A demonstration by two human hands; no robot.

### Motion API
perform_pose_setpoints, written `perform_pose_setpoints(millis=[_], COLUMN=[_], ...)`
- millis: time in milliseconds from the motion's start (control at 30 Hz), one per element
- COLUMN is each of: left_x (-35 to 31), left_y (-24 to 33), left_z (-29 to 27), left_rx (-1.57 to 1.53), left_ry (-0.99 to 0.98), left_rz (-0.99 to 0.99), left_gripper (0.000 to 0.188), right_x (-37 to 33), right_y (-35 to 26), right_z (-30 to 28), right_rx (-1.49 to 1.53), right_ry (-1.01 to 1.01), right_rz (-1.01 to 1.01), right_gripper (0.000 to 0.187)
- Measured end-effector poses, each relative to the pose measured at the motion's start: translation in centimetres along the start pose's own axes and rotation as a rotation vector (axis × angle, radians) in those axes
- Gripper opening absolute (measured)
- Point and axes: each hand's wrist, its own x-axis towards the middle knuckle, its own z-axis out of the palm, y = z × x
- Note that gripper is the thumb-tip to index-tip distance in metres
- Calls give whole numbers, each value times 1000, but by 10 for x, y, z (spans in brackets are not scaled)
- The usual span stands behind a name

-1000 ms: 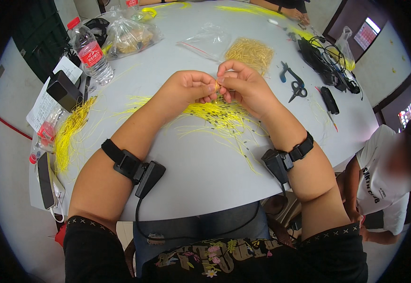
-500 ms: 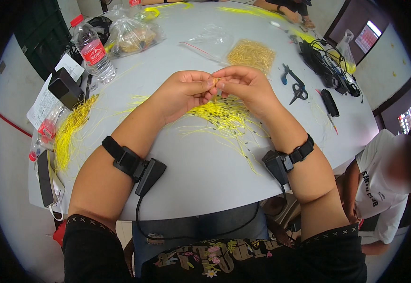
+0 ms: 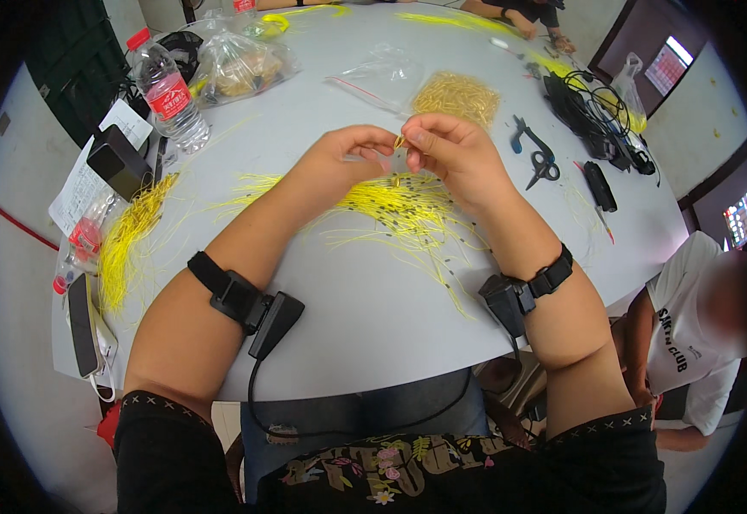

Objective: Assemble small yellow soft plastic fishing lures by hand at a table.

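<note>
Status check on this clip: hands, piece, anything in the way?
Right hand pinching gold piece. Left hand close by, grip unclear. Yellow strands beneath; nothing visibly blocking either hand.

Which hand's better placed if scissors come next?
Right hand, probably, though pinching a small gold piece: the scissors lie on its side, and the left hand is farther away.

Left grip [image 3: 344, 159] curls loosely beside the pinched right grip [image 3: 454, 156]
</note>
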Motion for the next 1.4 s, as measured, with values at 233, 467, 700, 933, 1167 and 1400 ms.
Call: perform_pose_setpoints(millis=[233,467,700,933,1167,1400], left_x=[0,-1,2,-1,-1,0], left_y=[-5,-7,-8,2,-2,-1], left_z=[0,-1,-2,-2,-3,-9], left_rx=[484,606,508,424,194,171], left_ry=[-49,-88,12,57,108,113], left_rz=[230,374,260,98,178,204], left_gripper=[20,11,8,19,17,12], right_x=[0,1,8,10,12,10], right_y=[-4,-5,-5,-3,-1,-1], right_z=[-3,-5,-22,-32,-37,-38], right_rx=[189,273,189,244,196,209], right_ry=[-53,-98,185,261,298,270], right_rz=[25,34,1,-19,-18,6], right_gripper=[14,13,18,20,18,19])
